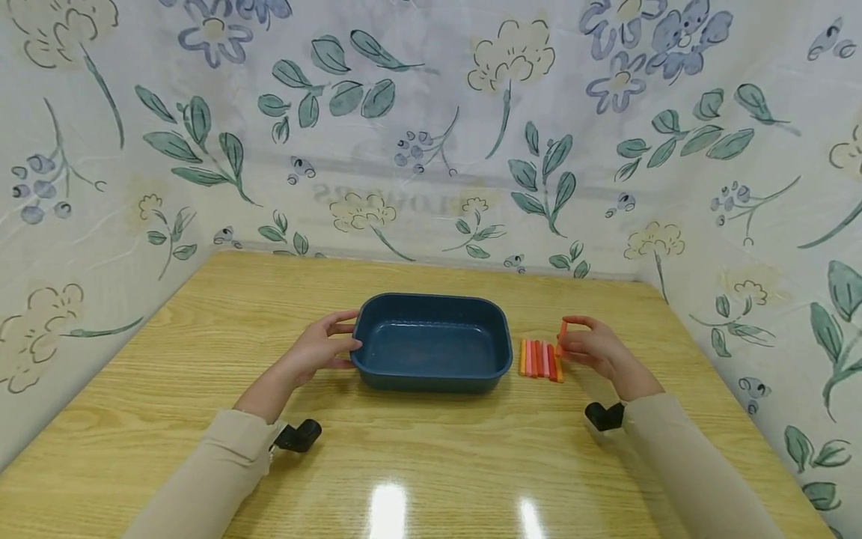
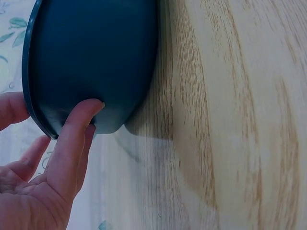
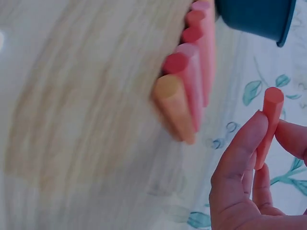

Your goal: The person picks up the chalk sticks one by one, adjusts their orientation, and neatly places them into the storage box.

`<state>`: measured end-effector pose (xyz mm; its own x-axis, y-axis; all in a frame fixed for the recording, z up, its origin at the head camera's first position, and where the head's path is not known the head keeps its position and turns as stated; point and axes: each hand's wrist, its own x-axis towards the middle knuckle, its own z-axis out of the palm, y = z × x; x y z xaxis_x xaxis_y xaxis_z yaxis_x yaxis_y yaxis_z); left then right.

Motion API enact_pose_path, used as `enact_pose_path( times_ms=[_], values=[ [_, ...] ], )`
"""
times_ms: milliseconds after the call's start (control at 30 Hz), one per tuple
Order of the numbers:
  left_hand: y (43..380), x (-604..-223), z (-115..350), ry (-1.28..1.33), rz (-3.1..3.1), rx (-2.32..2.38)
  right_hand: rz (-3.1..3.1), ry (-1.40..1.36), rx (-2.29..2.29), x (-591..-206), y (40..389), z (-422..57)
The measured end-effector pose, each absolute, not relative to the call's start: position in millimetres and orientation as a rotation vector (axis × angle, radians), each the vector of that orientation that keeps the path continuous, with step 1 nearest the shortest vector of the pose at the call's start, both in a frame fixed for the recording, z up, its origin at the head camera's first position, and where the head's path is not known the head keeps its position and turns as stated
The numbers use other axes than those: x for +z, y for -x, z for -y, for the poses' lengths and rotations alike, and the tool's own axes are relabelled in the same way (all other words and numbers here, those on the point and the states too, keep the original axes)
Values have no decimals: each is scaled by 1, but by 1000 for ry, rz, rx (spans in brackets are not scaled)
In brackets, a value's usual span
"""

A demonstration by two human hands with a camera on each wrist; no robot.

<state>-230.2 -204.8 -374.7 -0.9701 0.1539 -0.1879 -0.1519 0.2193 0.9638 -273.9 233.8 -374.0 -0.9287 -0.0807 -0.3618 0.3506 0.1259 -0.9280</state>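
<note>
A dark blue rectangular dish [image 1: 431, 384] stands on the table, its inside bare. At its left end my left hand [image 1: 319, 344] grips the rim; in the left wrist view fingers [image 2: 72, 139] lie against the outer wall. Between thumb and fingertips, my right hand [image 1: 595, 348] pinches an orange-red chalk stick [image 3: 270, 122], held upright. Just left of that hand lies a row of chalk sticks [image 1: 539, 359] in pink, red and orange, side by side and close to the dish's right end. An orange stick [image 3: 172, 103] ends the row nearest the right hand.
The wooden table [image 1: 431, 464] extends in front of the dish and to both sides. A white cloth [image 1: 431, 112] printed with flowers and leaves hangs behind and along the sides. Black wrist mounts [image 1: 299, 436] stick out by both sleeves.
</note>
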Motion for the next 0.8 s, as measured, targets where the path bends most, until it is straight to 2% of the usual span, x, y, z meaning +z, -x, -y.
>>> enact_pose_path(
  times_ms=[800],
  values=[
    [230, -375, 205, 3, -2271, 1811, -1980, -134, -1885, -334, 288, -183]
  ],
)
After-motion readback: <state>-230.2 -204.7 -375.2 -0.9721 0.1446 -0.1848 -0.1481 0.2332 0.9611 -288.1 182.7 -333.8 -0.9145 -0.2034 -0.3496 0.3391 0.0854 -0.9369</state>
